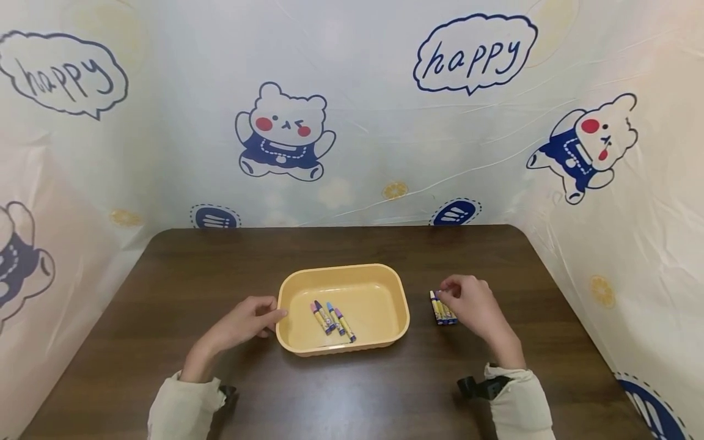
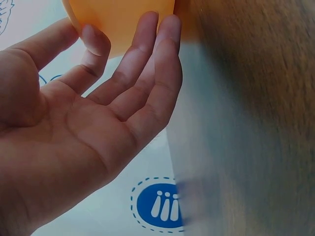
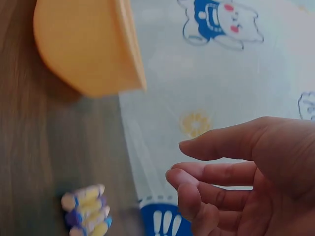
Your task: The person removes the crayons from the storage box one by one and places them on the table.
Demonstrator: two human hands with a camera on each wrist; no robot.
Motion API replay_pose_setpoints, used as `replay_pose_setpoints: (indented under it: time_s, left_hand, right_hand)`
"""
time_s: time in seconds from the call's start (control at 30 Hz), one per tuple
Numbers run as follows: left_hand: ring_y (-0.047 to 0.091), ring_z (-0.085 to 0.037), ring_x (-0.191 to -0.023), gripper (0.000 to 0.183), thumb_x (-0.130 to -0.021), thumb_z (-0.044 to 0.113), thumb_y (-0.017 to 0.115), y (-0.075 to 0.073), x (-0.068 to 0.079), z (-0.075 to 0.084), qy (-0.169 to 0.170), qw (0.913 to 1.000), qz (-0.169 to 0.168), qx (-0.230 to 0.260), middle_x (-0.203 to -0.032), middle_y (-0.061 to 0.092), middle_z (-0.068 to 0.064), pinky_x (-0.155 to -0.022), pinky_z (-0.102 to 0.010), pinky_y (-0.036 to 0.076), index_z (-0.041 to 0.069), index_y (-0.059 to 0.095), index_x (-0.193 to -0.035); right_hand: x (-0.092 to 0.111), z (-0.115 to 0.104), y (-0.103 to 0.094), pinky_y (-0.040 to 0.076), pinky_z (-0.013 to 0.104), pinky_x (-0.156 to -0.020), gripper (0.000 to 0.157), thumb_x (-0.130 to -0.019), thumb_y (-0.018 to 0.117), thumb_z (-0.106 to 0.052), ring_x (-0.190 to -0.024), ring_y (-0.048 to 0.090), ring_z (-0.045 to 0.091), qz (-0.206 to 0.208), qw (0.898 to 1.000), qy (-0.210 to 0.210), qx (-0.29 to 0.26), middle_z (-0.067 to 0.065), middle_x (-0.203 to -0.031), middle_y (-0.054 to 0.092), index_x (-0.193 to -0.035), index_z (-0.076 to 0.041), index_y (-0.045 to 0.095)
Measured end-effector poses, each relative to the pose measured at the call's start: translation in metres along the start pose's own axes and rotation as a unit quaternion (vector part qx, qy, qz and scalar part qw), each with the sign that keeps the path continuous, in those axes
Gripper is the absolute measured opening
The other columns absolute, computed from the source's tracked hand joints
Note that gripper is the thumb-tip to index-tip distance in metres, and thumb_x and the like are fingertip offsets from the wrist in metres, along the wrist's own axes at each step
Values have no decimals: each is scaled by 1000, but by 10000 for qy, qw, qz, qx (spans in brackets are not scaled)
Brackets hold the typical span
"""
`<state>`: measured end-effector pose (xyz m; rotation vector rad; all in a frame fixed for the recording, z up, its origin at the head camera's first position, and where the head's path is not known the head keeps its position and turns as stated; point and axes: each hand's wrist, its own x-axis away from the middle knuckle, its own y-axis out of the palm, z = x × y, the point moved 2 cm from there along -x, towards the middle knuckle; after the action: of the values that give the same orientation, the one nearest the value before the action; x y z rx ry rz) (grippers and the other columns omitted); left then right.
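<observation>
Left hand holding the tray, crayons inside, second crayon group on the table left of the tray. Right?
Wrong side: the second crayon group lies right of the tray, as the head view shows. Left hand holding it and crayons inside both stand.

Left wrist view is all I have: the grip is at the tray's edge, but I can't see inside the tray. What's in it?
Observer: Four crayons lie in the tray.
Operator: And past the tray's other side?
Observer: The right grip is there, at a second group of crayons on the table.
Operator: Is it holding one?
Observer: None that I can see; the right wrist view shows no crayon in it.
</observation>
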<state>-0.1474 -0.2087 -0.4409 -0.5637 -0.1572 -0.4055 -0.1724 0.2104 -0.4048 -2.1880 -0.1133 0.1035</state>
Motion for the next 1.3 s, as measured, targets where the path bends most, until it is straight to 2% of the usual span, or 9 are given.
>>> replay_pose_setpoints:
  time_s: [0.2,0.37,0.63,0.9,1.13,1.3]
  left_hand:
    - [56,-27,-77,31,-87,32,57,2,-2,-2,-17,10000,-71,55,-82,59,-11,-66,-37,50,2,53,-82]
    - [55,-25,-76,31,-87,32,57,4,-1,-4,-69,9999,-51,146,-81,59,-11,-66,-36,50,2,53,-82]
    - [56,-27,-78,31,-87,32,57,3,0,-2,-115,9999,-21,110,-82,59,-11,-67,-36,50,2,53,-81]
    - [55,-27,-77,31,-86,34,59,3,-2,2,-153,9999,33,-20,-80,57,-10,-67,-36,50,4,53,-79]
    - [54,-27,-76,31,-86,33,59,2,-3,2,-169,9998,61,-62,-80,55,-14,-66,-36,50,4,52,-79]
    - [54,-26,-76,32,-86,34,58,-1,0,1,-195,9998,99,-39,-79,56,-11,-66,-36,50,3,52,-79]
  right_hand:
    - [0,-35,7,46,25,-55,16,-80,66,-22,-64,53,12,89,9991,-408,-66,-1,-74,60,-90,-10,65]
    - [-8,-66,18,44,24,-53,13,-79,66,-19,-60,51,10,110,9970,-767,-65,-4,-68,57,-88,-10,66]
    - [-15,-104,40,42,24,-48,13,-78,67,-20,-57,50,9,-77,9955,-940,-136,-6,-68,56,-88,-11,66]
    - [-15,-118,73,41,21,-50,14,-79,67,-23,-58,49,8,-600,9920,-1109,26,-6,-69,54,-87,-11,65]
    - [-14,-117,97,39,22,-51,12,-76,68,-21,-58,47,9,-921,9900,-1036,244,-6,-64,52,-83,-12,64]
    - [-15,-115,113,39,24,-52,6,-76,66,-19,-58,47,10,-1201,9874,-961,379,-6,-61,51,-75,-15,62]
